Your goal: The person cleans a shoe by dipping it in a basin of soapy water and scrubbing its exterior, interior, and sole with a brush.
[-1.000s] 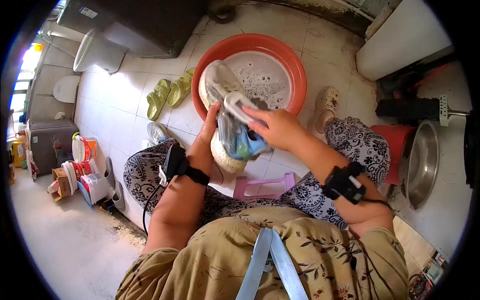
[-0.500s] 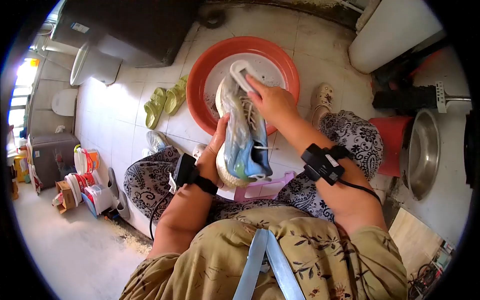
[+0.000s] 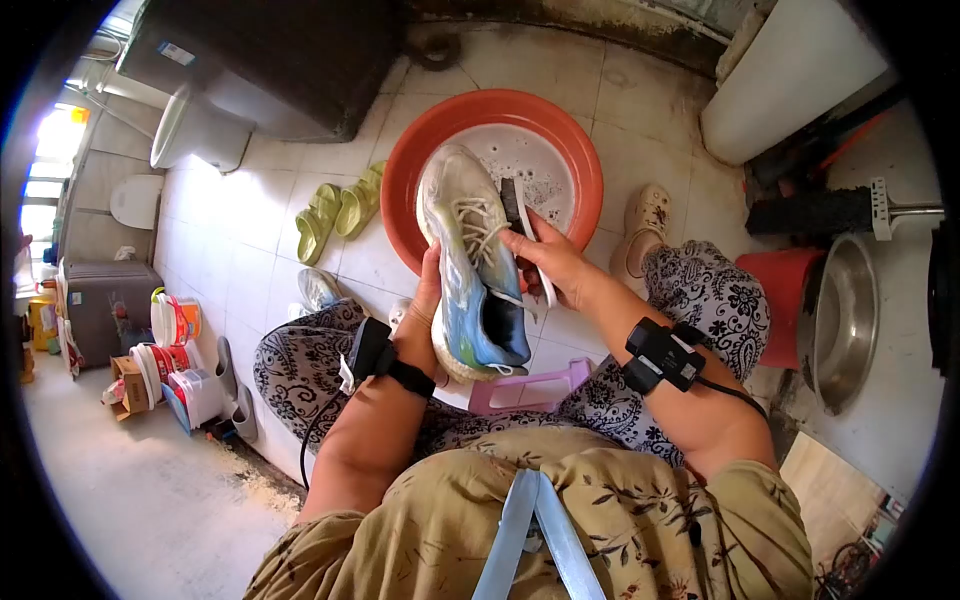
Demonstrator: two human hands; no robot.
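A wet white-and-blue sneaker (image 3: 462, 270) is held over the front of a red basin (image 3: 398, 150), toe pointing away from me and laces up. My left hand (image 3: 428, 290) is closed on its left side, the fingers partly hidden underneath. On the other side, my right hand (image 3: 553, 258) grips a scrubbing brush (image 3: 524, 215) with a white back and dark bristles. The bristles face the sneaker's right side, close to the laces; whether they touch it I cannot tell. Soapy water (image 3: 548, 165) with foam fills the basin.
Green slippers (image 3: 318, 222) lie left of the basin. A lilac plastic stool (image 3: 530, 392) shows between my knees. On the right are a red bucket (image 3: 775, 300), a steel bowl (image 3: 848, 325) and a dark broom head (image 3: 810, 212). Several tubs (image 3: 185, 340) stand at the left.
The brush has moved from the sneaker's toe down to its right side and turned on edge. The foam streak over the upper has thinned, and the toe now shows.
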